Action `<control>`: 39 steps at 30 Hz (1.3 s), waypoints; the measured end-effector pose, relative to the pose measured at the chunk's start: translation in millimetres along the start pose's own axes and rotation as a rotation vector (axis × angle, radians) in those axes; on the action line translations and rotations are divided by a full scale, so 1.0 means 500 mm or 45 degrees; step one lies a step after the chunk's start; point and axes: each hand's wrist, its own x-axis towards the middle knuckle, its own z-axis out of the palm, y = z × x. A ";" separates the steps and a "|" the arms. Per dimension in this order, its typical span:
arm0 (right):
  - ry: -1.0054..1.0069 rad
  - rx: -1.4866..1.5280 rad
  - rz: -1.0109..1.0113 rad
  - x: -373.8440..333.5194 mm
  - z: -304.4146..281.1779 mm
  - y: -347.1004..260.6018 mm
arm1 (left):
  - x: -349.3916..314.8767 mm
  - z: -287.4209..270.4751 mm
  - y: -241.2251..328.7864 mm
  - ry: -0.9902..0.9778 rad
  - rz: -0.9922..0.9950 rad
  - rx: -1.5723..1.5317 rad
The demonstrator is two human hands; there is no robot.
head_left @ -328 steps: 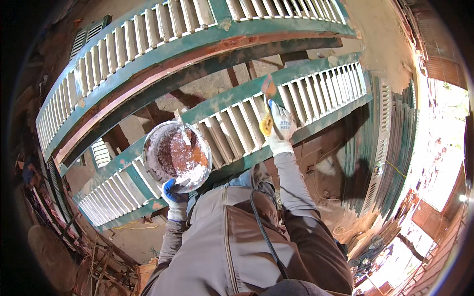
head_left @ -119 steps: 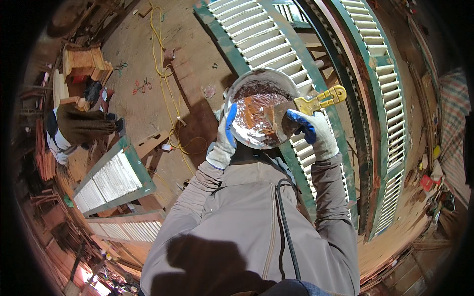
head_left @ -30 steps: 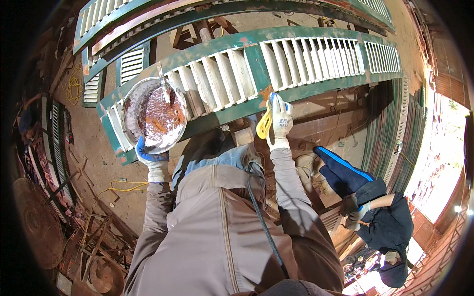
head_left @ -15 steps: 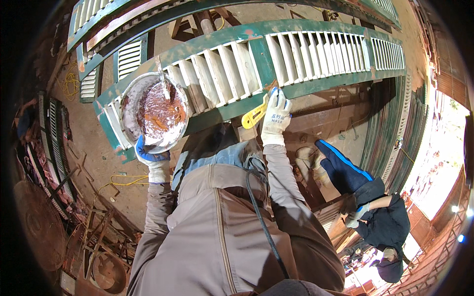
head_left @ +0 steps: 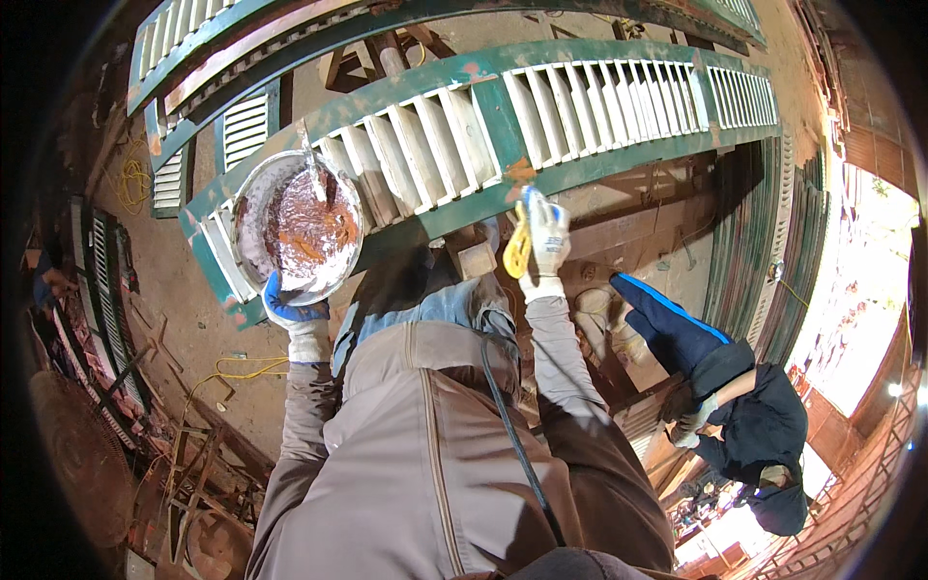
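Note:
My left hand (head_left: 300, 317), in a white glove with blue fingers, grips the near rim of a pale round bucket (head_left: 249, 217). Reddish-brown paste (head_left: 307, 220) fills part of the bucket, and a paste-smeared flat stick or blade (head_left: 311, 159) leans in it. In my right hand (head_left: 548, 240), also gloved, is a putty knife with a yellow handle (head_left: 516, 249); its blade is hardly visible. That hand is just below the near edge of a long green louvred shutter (head_left: 497, 116) with white slats. A fresh brown patch (head_left: 520, 171) marks the shutter's frame by the knife.
More green shutters (head_left: 246, 48) lie beyond, and others stand stacked (head_left: 749, 251) at the right. A person in dark clothes (head_left: 749, 416) works at lower right. A yellow cord (head_left: 251, 365) crosses the floor at left, near wooden frames (head_left: 193, 474).
My right hand has drawn back slightly from the shutter and turned, so the yellow handle now points more downward. The brown patch is more exposed. My left hand still holds the bucket.

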 end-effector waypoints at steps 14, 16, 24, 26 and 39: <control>0.067 0.112 -0.016 0.056 -0.013 -0.005 | 0.004 -0.015 -0.003 -0.054 0.009 0.030; 0.013 0.018 -0.033 0.060 0.003 -0.017 | 0.016 -0.016 -0.010 -0.057 0.132 0.113; -0.173 -0.069 -0.129 0.033 0.023 0.041 | -0.001 0.000 -0.006 -0.047 -0.027 0.026; -0.116 -0.179 -0.119 0.020 0.080 0.051 | 0.030 -0.042 -0.013 -0.038 0.097 0.108; -0.085 0.050 -0.175 0.055 0.028 0.042 | 0.009 -0.007 -0.010 -0.061 0.070 0.059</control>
